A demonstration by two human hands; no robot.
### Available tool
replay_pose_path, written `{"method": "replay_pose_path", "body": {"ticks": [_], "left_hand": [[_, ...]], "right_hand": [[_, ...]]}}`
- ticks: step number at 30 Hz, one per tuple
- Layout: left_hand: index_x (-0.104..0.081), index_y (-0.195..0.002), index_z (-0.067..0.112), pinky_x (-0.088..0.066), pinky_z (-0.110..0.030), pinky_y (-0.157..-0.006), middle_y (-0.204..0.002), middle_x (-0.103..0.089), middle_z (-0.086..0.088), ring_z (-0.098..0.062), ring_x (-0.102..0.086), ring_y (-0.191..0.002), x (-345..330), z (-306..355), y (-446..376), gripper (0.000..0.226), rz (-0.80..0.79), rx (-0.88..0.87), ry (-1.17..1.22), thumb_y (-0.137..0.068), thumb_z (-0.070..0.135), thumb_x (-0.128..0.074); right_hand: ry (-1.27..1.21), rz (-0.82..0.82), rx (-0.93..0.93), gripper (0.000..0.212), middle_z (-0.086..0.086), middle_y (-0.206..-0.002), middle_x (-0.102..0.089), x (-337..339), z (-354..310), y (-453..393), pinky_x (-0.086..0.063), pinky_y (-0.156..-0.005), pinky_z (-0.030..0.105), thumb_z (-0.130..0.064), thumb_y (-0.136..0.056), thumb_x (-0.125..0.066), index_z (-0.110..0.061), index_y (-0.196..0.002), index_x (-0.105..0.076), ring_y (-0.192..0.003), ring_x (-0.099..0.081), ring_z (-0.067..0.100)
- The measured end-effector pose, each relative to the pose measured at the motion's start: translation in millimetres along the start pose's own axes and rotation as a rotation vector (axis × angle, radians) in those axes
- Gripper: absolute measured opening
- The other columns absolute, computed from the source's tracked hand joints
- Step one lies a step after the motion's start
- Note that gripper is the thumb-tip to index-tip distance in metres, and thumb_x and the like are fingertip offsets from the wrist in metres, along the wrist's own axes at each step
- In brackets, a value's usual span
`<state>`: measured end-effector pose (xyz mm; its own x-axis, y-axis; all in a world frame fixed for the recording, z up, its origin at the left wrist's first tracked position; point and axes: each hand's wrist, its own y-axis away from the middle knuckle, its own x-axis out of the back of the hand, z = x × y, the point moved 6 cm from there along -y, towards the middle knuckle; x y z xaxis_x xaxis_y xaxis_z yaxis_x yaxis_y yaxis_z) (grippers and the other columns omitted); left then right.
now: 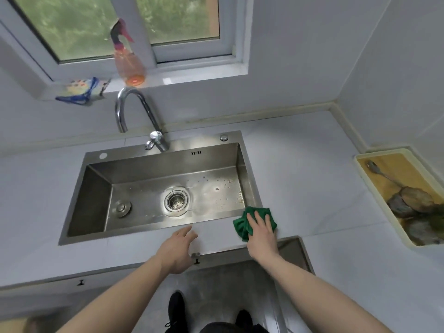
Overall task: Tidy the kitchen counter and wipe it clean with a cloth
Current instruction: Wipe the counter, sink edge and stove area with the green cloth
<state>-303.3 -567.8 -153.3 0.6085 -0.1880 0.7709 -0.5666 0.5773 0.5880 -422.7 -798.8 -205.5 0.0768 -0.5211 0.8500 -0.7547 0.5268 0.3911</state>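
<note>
A crumpled green cloth (242, 227) lies on the pale counter (312, 188) at the front right corner of the steel sink (153, 234). My right hand (262, 233) presses flat on the cloth with straight fingers. Over the counter's front edge, just below the sink rim, my left hand (176, 248) hovers with relaxed fingers and holds nothing.
A yellow tray (384, 186) with a spoon (377, 169) and dark scraps sits at the right wall. A curved tap (134, 111) rises behind the sink. A pink spray bottle (127, 56) and a blue-trimmed bag (79, 91) rest on the window sill.
</note>
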Motion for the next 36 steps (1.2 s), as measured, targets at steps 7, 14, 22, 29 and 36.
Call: {"method": "replay_pose_path", "body": {"ticks": [7,14,22,29,36], "left_hand": [[-0.034,-0.155,0.025,-0.029,-0.033,-0.121,-0.168,-0.014,0.003,-0.019,-0.02,-0.153,-8.4,-98.6,32.2,0.076,-0.005,0.052,0.029,-0.082,0.019,-0.053],[-0.034,-0.155,0.025,-0.027,-0.028,-0.12,-0.168,-0.014,0.007,-0.016,-0.022,-0.152,-0.2,-229.6,74.3,0.075,0.031,0.136,0.06,-0.084,0.013,-0.052],[-0.027,-0.157,0.027,-0.031,-0.031,-0.119,-0.168,-0.015,0.003,-0.02,-0.026,-0.151,19.4,-266.8,77.9,0.083,0.143,0.029,0.124,-0.082,0.027,-0.062],[-0.017,-0.161,0.026,-0.015,-0.042,-0.126,-0.17,-0.003,-0.002,-0.029,-0.008,-0.156,-0.8,-192.1,39.1,0.085,0.128,-0.116,-0.014,-0.088,0.045,-0.055],[-0.031,-0.155,0.029,-0.02,-0.04,-0.125,-0.168,-0.017,0.002,-0.027,-0.014,-0.155,-11.1,-204.2,29.8,0.062,0.213,-0.099,-0.021,-0.099,0.038,-0.055]], "right_hand": [[0.017,-0.121,0.067,0.092,-0.008,-0.168,0.008,-62.1,-141.5,27.3,-0.003,-0.124,0.055,-0.006,-0.091,-0.056,-0.032,-0.161,-0.003,-0.154,0.012,0.027],[0.01,-0.181,0.029,0.091,-0.004,-0.168,0.012,-103.5,-234.1,40.6,-0.005,-0.122,0.058,-0.013,-0.093,-0.054,-0.029,-0.161,0.004,-0.154,0.014,0.031],[-0.349,-0.408,0.097,0.083,-0.005,-0.169,-0.007,-126.4,-341.8,55.1,-0.012,-0.125,0.034,-0.018,-0.082,-0.055,-0.027,-0.159,-0.026,-0.156,-0.003,0.02],[-0.362,-0.231,0.02,0.072,-0.003,-0.166,-0.022,-74.3,-277.8,50.4,-0.02,-0.117,0.022,-0.011,-0.084,-0.052,-0.027,-0.153,-0.04,-0.151,-0.024,0.011],[-0.291,-0.2,0.014,0.07,0.003,-0.165,-0.025,-53.8,-242.7,41.5,-0.018,-0.117,0.021,-0.006,-0.085,-0.049,-0.02,-0.153,-0.039,-0.151,-0.024,0.016]]}}
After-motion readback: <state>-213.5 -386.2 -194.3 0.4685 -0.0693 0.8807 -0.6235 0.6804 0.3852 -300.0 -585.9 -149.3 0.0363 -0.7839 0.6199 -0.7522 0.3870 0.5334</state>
